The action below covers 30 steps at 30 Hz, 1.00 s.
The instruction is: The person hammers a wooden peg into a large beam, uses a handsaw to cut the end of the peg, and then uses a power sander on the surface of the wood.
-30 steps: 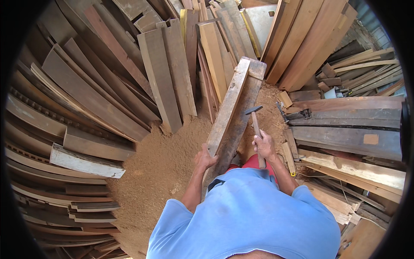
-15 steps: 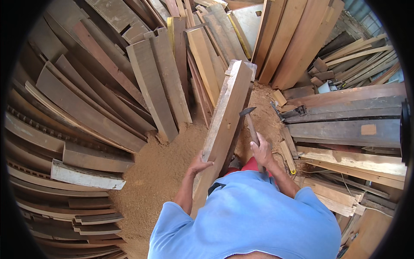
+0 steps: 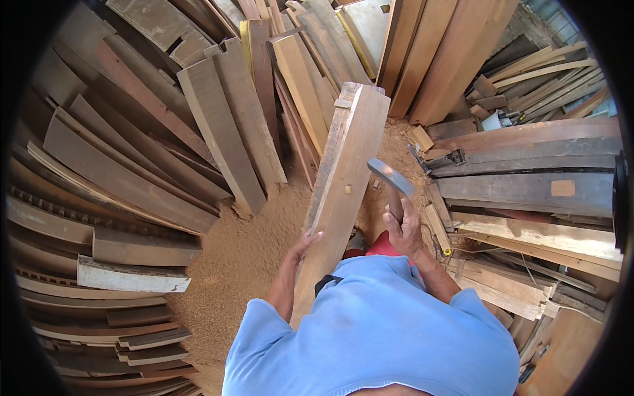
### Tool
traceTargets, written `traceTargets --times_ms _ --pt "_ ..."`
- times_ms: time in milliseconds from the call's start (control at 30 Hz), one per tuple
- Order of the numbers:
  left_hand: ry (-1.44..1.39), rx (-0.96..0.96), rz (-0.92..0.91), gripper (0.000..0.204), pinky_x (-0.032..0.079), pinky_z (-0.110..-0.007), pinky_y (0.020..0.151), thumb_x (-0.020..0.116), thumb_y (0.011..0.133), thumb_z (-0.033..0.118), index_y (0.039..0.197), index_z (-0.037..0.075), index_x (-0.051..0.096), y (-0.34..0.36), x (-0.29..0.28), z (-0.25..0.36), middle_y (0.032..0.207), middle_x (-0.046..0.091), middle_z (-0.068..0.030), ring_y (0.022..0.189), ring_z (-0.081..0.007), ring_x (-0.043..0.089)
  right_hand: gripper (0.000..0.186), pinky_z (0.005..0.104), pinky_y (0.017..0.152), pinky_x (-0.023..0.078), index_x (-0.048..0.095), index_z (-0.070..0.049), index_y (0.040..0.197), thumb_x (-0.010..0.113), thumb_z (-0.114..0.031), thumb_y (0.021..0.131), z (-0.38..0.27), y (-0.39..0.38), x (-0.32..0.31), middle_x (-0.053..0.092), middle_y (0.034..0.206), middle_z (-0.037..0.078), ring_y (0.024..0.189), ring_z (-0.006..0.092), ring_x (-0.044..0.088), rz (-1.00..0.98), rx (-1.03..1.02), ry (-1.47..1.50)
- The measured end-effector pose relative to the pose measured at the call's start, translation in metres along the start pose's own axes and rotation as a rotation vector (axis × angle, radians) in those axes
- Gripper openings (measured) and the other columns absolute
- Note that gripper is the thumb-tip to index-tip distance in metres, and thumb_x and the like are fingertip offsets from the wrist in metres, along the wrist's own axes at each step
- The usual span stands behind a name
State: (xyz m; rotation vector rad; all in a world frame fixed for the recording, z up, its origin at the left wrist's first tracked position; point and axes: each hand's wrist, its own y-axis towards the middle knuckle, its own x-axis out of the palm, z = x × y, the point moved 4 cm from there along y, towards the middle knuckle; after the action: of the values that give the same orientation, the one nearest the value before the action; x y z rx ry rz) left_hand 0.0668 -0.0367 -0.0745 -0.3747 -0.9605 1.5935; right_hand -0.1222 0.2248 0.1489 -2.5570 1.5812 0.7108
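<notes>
A long wooden board (image 3: pixel 340 204) stands lengthwise ahead of me, turned with a pale face toward me, a small square mark or peg (image 3: pixel 348 189) in it. My left hand (image 3: pixel 304 245) grips its left edge near my body. My right hand (image 3: pixel 405 231) holds a hammer (image 3: pixel 391 177) by its wooden handle; the metal head is raised just right of the board, slightly blurred. A small wood block (image 3: pixel 343 104) sits at the board's far end. My body in a blue shirt fills the lower middle.
Many planks (image 3: pixel 231 125) lean in dense rows around the left and far side. Taller boards (image 3: pixel 426 63) stand at the back right. Stacked timber (image 3: pixel 522 191), offcuts (image 3: pixel 438 230) and a metal clamp-like tool (image 3: pixel 454 158) lie at the right. Sawdust (image 3: pixel 231 277) covers the floor.
The board has been rolled over onto another face. The hammer has been lifted and its head tilted; my right hand has shifted with it. The view has moved slightly.
</notes>
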Motion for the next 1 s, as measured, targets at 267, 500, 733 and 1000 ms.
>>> traceTargets --times_ms 267,500,733,1000 --pt "-0.004 -0.004 -0.064 0.092 0.051 -0.047 0.103 0.078 0.081 0.051 0.151 0.003 0.042 0.006 -0.008 -0.009 0.139 0.059 -0.0168 0.126 -0.0276 0.06 0.042 0.0529 0.072 0.054 0.06 0.005 0.113 0.062 -0.035 0.101 0.125 -0.054 0.036 0.067 0.088 0.03 0.086 0.0475 0.068 -0.271 0.358 -0.378" --pt "-0.125 -0.078 -0.094 0.096 0.053 -0.05 0.101 0.078 0.079 0.053 0.152 0.002 0.042 0.004 -0.003 -0.01 0.14 0.058 -0.0185 0.127 -0.0315 0.059 0.042 0.0521 0.067 0.053 0.061 0.003 0.11 0.059 -0.038 0.102 0.027 -0.014 0.005 0.067 0.086 0.027 0.083 0.0462 0.069 -0.078 0.064 -0.135" --pt "-0.061 -0.033 -0.089 0.097 0.05 -0.05 0.104 0.077 0.079 0.054 0.155 0.006 0.04 0.008 -0.004 -0.002 0.143 0.057 -0.0173 0.129 -0.032 0.058 0.048 0.0575 0.077 0.053 0.062 0.002 0.113 0.058 -0.044 0.102 0.121 -0.042 0.042 0.07 0.095 0.03 0.092 0.0486 0.069 -0.422 0.54 -0.523" --pt "-0.072 -0.081 -0.1 0.101 0.048 -0.049 0.106 0.077 0.077 0.057 0.157 0.007 0.038 -0.008 0.011 0.007 0.146 0.055 -0.0175 0.13 -0.0326 0.056 0.04 0.0525 0.068 0.052 0.059 0.003 0.105 0.061 -0.037 0.102 0.04 -0.026 0.019 0.067 0.085 0.03 0.083 0.0468 0.069 0.03 -0.155 -0.197"
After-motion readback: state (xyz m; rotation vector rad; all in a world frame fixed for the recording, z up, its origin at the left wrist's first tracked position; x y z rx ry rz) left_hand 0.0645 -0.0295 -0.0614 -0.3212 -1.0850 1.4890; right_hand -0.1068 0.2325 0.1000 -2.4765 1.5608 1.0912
